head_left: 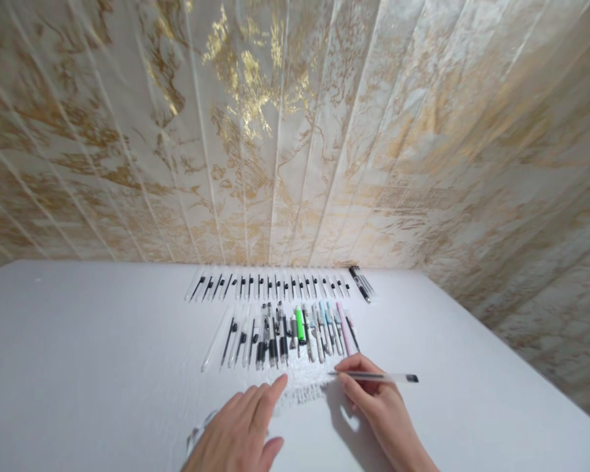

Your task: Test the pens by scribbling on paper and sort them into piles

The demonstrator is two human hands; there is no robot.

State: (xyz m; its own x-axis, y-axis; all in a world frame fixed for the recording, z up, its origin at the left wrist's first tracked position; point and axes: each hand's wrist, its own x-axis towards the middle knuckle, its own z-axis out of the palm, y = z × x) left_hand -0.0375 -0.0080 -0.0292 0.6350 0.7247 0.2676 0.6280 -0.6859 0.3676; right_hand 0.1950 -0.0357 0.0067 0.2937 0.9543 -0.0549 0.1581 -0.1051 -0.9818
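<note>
Between the fingertips of my right hand [368, 393] is a slim clear-barrelled pen [388, 377]. It lies almost level, its thin tip pointing left and its black end to the right. My left hand [246, 426] is open, palm down, with the index finger stretched forward and the thumb apart. Beyond that fingertip is a clear, crinkled plastic wrapper [305, 393] with dark print on it. Some more shiny crumpled material [199, 429] shows beside the left hand, partly hidden by it. Just past both hands lies a row of mixed pens [273, 337], including a bright green one [299, 322].
Farther back, a row of clear pen parts with black caps [268, 286] runs along the wall edge. A small bundle of dark pens [360, 284] ends it at the right. Gold-patterned sheeting [255, 164] rises behind the white table [103, 367].
</note>
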